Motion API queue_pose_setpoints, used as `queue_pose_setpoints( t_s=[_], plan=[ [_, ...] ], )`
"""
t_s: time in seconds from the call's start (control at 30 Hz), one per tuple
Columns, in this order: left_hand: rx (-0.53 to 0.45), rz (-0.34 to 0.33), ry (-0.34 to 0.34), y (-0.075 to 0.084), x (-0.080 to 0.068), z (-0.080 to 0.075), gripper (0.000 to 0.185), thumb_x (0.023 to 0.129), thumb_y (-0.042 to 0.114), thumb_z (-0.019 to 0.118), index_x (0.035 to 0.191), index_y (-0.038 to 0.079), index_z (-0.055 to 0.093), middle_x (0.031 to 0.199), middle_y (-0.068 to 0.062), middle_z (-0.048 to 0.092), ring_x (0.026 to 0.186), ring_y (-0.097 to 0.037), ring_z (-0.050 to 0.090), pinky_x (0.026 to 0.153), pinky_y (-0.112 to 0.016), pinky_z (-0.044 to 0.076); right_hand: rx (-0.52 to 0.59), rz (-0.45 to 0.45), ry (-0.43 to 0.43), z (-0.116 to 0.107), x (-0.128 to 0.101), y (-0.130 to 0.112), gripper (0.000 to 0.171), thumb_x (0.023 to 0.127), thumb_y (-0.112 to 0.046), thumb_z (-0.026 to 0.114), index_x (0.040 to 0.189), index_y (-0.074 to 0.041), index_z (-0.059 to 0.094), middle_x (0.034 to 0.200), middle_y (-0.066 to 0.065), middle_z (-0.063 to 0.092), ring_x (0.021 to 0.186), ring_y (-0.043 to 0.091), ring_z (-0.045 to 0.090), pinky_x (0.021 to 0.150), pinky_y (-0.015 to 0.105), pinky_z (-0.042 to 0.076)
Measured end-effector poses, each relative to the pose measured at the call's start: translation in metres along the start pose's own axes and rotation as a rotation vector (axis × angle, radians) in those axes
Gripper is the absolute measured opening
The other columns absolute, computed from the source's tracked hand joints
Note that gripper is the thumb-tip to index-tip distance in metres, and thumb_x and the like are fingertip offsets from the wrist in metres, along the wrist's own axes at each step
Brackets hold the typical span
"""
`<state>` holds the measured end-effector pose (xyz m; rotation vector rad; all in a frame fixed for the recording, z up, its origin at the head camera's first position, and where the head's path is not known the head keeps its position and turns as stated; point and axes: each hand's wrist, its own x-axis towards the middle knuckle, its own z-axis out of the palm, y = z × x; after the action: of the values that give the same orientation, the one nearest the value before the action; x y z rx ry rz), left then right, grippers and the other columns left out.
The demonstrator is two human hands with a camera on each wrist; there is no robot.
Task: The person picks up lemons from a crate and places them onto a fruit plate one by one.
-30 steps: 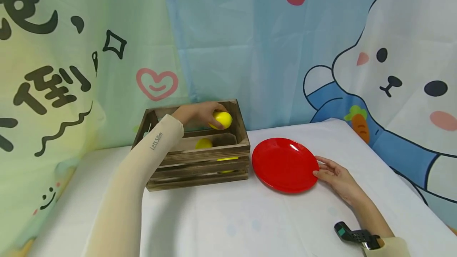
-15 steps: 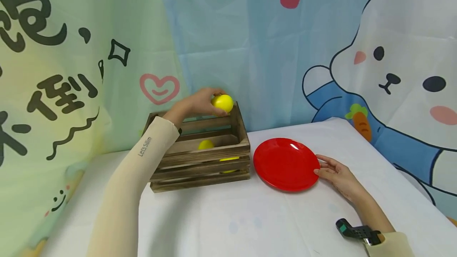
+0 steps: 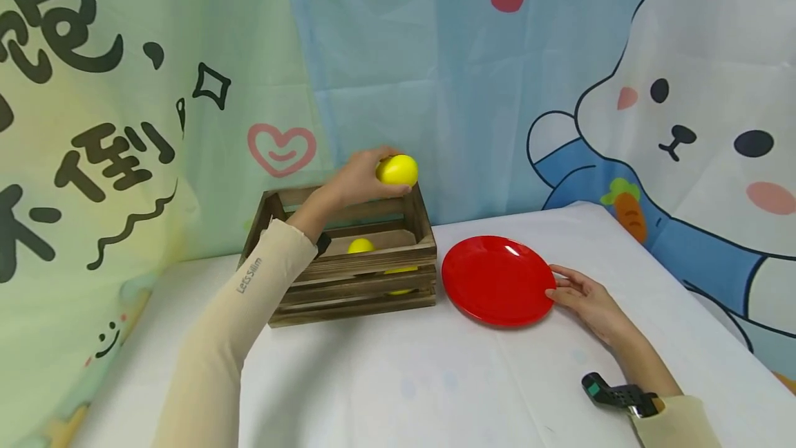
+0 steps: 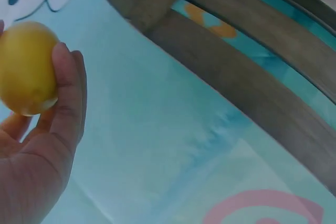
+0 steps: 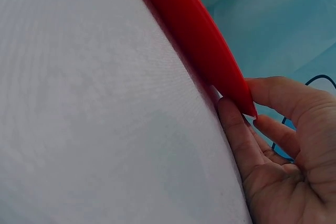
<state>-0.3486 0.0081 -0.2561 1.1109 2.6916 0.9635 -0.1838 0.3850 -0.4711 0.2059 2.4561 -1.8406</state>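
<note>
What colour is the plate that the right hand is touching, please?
The plate is plain glossy red, with no pattern; the head view shows it best.

The head camera looks down from above at the whole table (image 3: 435,379). The left wrist camera sits very close to the yellow ball (image 4: 26,66) and wooden crate (image 4: 252,72). The right wrist camera sits low beside the red plate (image 5: 199,35).

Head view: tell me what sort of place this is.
Probably a staged tabletop set, not a home kitchen: a cartoon backdrop curtain hangs behind a white-covered table holding only a wooden crate and red plate.
</note>
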Motion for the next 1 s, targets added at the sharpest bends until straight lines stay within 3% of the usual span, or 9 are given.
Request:
queue_pose_setpoints(
  t_s=[0.3, 0.6, 0.8, 1.0],
  plan=[
    [-0.063, 0.056, 0.096, 0.037, -0.007, 0.021, 0.067, 0.085, 0.030, 0.076, 0.141, 0.013, 0.045, 0.129, -0.010, 0.057, 0.101, -0.022, 0.058, 0.081, -0.032, 0.052, 0.054, 0.018, 0.010, -0.005, -0.006, -0.001, 0.077, 0.095, -0.027, 0.066, 0.152, 0.001, 0.024, 0.126, 0.009, 0.056, 0.094, -0.007, 0.060, 0.084, 0.017, 0.052],
    [-0.150, 0.217, 0.109, 0.067, -0.018, 0.057, 0.056, 0.084, 0.024, 0.078, 0.131, 0.009, 0.052, 0.125, -0.004, 0.058, 0.098, -0.017, 0.057, 0.079, -0.025, 0.053, 0.023, 0.018, 0.025, -0.003, -0.008, 0.003, 0.079, 0.094, -0.032, 0.067, 0.152, 0.000, 0.025, 0.138, 0.027, 0.045, 0.095, -0.006, 0.058, 0.085, 0.018, 0.052],
    [-0.177, 0.253, 0.093, 0.085, -0.024, 0.080, 0.057, 0.083, 0.022, 0.078, 0.132, 0.009, 0.051, 0.126, -0.003, 0.057, 0.104, -0.016, 0.055, 0.080, -0.022, 0.052, -0.011, 0.001, 0.025, -0.002, -0.008, 0.000, 0.076, 0.094, -0.034, 0.066, 0.152, -0.001, 0.028, 0.140, 0.029, 0.045, 0.096, -0.006, 0.059, 0.086, 0.018, 0.051],
    [-0.197, 0.266, 0.090, 0.090, -0.023, 0.103, 0.057, 0.084, 0.022, 0.078, 0.133, 0.008, 0.051, 0.126, -0.004, 0.057, 0.106, -0.015, 0.054, 0.080, -0.019, 0.052, -0.010, 0.020, 0.035, -0.001, -0.009, -0.006, 0.077, 0.094, -0.032, 0.066, 0.153, -0.002, 0.027, 0.142, 0.028, 0.043, 0.099, -0.002, 0.059, 0.088, 0.020, 0.051]
  ],
)
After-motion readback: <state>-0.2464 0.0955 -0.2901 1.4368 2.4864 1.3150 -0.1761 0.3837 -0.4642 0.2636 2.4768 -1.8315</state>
